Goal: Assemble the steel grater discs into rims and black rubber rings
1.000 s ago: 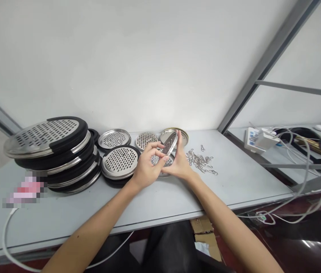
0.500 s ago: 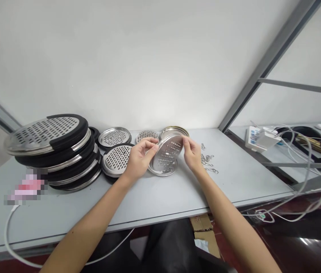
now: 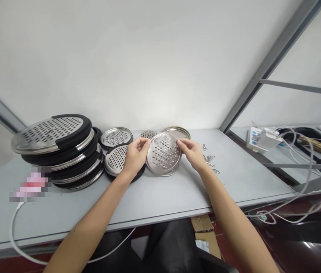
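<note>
A round metal grater plate with rows of slots is held up between my hands, its face turned toward me. My left hand pinches its left rim, and my right hand pinches the right rim. Part of another metal disc shows below its lower right edge, mostly hidden. Close to my left hand lies a black-rimmed grater disc. Behind the held plate stand a domed perforated piece and a gold-edged round tin lid. Small metal clips lie right of my right hand.
A tall stack of black-rimmed grater discs rises at the left, with a pixelated item and white cable before it. Another grater disc lies near the wall. A power strip with cables sits right, beyond a grey metal frame.
The grater plate has turned from a steep slant to face me more squarely. My left hand has shifted slightly left and both hands still grip its rim.
</note>
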Action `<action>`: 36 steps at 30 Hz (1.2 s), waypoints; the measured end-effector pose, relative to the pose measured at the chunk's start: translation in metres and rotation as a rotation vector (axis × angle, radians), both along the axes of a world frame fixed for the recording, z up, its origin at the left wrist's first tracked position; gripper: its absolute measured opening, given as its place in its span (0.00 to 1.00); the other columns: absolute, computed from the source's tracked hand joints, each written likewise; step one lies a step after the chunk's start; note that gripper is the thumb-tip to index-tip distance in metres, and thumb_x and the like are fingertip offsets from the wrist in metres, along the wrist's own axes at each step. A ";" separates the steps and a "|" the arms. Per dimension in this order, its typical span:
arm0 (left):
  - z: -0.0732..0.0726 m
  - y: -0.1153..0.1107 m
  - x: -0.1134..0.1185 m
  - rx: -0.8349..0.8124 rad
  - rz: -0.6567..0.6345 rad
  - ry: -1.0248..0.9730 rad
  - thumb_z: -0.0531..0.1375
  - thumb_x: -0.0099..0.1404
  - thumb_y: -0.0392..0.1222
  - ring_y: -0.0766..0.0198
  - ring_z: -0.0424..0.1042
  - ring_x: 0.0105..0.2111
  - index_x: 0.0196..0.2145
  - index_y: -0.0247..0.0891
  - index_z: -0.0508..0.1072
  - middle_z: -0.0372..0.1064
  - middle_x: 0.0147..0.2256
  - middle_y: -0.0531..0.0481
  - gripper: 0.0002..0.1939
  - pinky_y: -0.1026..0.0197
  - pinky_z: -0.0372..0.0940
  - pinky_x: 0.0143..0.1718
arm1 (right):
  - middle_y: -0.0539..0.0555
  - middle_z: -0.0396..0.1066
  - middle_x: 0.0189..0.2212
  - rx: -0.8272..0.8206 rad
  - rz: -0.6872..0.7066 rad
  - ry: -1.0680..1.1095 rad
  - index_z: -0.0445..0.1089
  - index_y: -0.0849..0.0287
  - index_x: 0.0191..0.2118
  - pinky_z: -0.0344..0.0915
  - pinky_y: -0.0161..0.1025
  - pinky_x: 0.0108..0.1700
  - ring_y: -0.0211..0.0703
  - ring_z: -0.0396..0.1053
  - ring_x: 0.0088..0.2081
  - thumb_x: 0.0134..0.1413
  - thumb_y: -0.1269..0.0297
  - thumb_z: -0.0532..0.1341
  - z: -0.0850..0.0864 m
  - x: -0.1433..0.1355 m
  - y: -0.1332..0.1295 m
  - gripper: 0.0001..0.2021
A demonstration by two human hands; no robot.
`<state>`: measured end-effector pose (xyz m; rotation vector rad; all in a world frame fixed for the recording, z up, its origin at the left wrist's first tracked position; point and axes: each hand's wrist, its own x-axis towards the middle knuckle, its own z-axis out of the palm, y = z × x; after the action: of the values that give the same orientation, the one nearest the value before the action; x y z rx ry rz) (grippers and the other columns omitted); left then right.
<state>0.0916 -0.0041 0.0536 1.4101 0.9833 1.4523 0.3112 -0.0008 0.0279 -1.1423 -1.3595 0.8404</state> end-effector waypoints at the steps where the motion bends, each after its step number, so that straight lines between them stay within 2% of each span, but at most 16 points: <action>1: 0.000 -0.001 -0.001 0.041 0.005 0.085 0.63 0.60 0.47 0.60 0.74 0.37 0.34 0.36 0.73 0.75 0.34 0.48 0.10 0.59 0.67 0.41 | 0.51 0.72 0.24 -0.042 0.013 0.010 0.77 0.61 0.38 0.66 0.38 0.30 0.40 0.67 0.26 0.49 0.45 0.64 0.000 0.001 0.000 0.22; 3: -0.001 -0.004 -0.003 0.116 0.006 0.284 0.61 0.63 0.47 0.56 0.75 0.40 0.39 0.37 0.74 0.76 0.38 0.45 0.11 0.55 0.67 0.45 | 0.50 0.70 0.23 -0.100 0.013 0.015 0.77 0.62 0.37 0.63 0.36 0.28 0.37 0.64 0.24 0.48 0.45 0.65 0.001 0.005 0.000 0.23; 5: -0.001 -0.009 -0.005 0.175 -0.021 0.496 0.59 0.65 0.49 0.53 0.74 0.45 0.47 0.38 0.72 0.75 0.44 0.42 0.17 0.51 0.66 0.49 | 0.49 0.69 0.22 -0.134 -0.010 0.004 0.76 0.63 0.36 0.61 0.35 0.28 0.36 0.62 0.24 0.47 0.44 0.65 0.000 0.008 0.000 0.23; 7: -0.002 -0.014 -0.007 0.208 -0.090 0.679 0.59 0.65 0.54 0.47 0.69 0.53 0.57 0.38 0.66 0.69 0.54 0.38 0.27 0.47 0.63 0.54 | 0.49 0.68 0.21 -0.157 -0.041 -0.029 0.76 0.63 0.34 0.59 0.35 0.26 0.36 0.61 0.23 0.47 0.43 0.65 -0.002 0.010 0.001 0.23; 9: -0.004 -0.017 -0.008 0.234 -0.173 0.816 0.61 0.60 0.59 0.42 0.60 0.60 0.64 0.39 0.56 0.59 0.62 0.35 0.40 0.44 0.59 0.57 | 0.48 0.66 0.19 -0.176 -0.068 -0.087 0.76 0.63 0.31 0.56 0.35 0.24 0.35 0.59 0.21 0.47 0.42 0.64 -0.005 0.013 0.003 0.24; 11: -0.007 -0.019 -0.008 0.278 -0.220 0.936 0.65 0.54 0.63 0.39 0.55 0.63 0.68 0.40 0.47 0.52 0.65 0.34 0.52 0.43 0.57 0.59 | 0.48 0.65 0.17 -0.192 -0.086 -0.148 0.75 0.62 0.28 0.55 0.35 0.22 0.36 0.58 0.20 0.47 0.40 0.62 -0.008 0.015 0.005 0.25; 12: -0.008 -0.019 -0.008 0.305 -0.220 0.997 0.66 0.52 0.63 0.39 0.55 0.63 0.68 0.40 0.45 0.53 0.64 0.34 0.55 0.42 0.55 0.60 | 0.48 0.65 0.17 -0.196 -0.091 -0.172 0.74 0.62 0.27 0.55 0.35 0.22 0.36 0.59 0.20 0.47 0.39 0.62 -0.011 0.016 0.006 0.26; 15: -0.014 -0.019 -0.007 0.383 -0.154 1.189 0.67 0.51 0.62 0.38 0.57 0.60 0.67 0.39 0.49 0.62 0.58 0.34 0.54 0.37 0.44 0.63 | 0.50 0.70 0.20 -0.201 -0.095 -0.228 0.75 0.62 0.28 0.59 0.35 0.25 0.38 0.62 0.22 0.49 0.40 0.61 -0.017 0.017 0.009 0.26; 18: -0.018 -0.017 -0.007 0.406 -0.104 1.326 0.66 0.52 0.63 0.37 0.56 0.61 0.66 0.37 0.52 0.66 0.55 0.33 0.52 0.33 0.36 0.64 | 0.53 0.74 0.24 -0.192 -0.099 -0.283 0.76 0.63 0.34 0.62 0.36 0.27 0.40 0.67 0.24 0.51 0.43 0.61 -0.021 0.016 0.010 0.24; 24: -0.015 -0.015 -0.010 0.383 -0.110 1.393 0.66 0.53 0.61 0.36 0.55 0.61 0.67 0.33 0.50 0.64 0.56 0.29 0.53 0.32 0.35 0.63 | 0.55 0.76 0.26 -0.155 -0.076 -0.341 0.73 0.63 0.47 0.66 0.38 0.29 0.43 0.70 0.25 0.56 0.48 0.58 -0.025 0.013 0.010 0.23; 28: -0.012 -0.013 -0.013 0.340 -0.097 1.393 0.67 0.53 0.61 0.35 0.52 0.63 0.67 0.34 0.49 0.63 0.57 0.29 0.54 0.31 0.34 0.63 | 0.58 0.78 0.38 -0.082 0.064 -0.360 0.69 0.61 0.53 0.71 0.41 0.36 0.46 0.75 0.35 0.57 0.51 0.59 -0.024 0.010 0.008 0.23; 32: -0.013 -0.013 -0.014 0.327 -0.105 1.384 0.65 0.54 0.61 0.35 0.51 0.64 0.68 0.35 0.48 0.63 0.58 0.30 0.53 0.32 0.34 0.63 | 0.60 0.75 0.47 -0.021 0.058 -0.473 0.67 0.61 0.56 0.71 0.45 0.43 0.50 0.74 0.42 0.58 0.54 0.60 -0.021 0.006 0.005 0.24; 36: -0.013 -0.014 -0.014 0.317 -0.119 1.415 0.64 0.55 0.62 0.34 0.49 0.64 0.68 0.35 0.46 0.60 0.60 0.28 0.53 0.32 0.35 0.63 | 0.59 0.76 0.44 -0.019 0.027 -0.595 0.66 0.60 0.57 0.69 0.46 0.42 0.49 0.73 0.39 0.58 0.53 0.59 -0.017 0.005 0.001 0.24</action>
<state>0.0773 -0.0176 0.0404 2.7442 1.4240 0.3207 0.3158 0.0005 0.0106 -1.4592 -1.8529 0.5458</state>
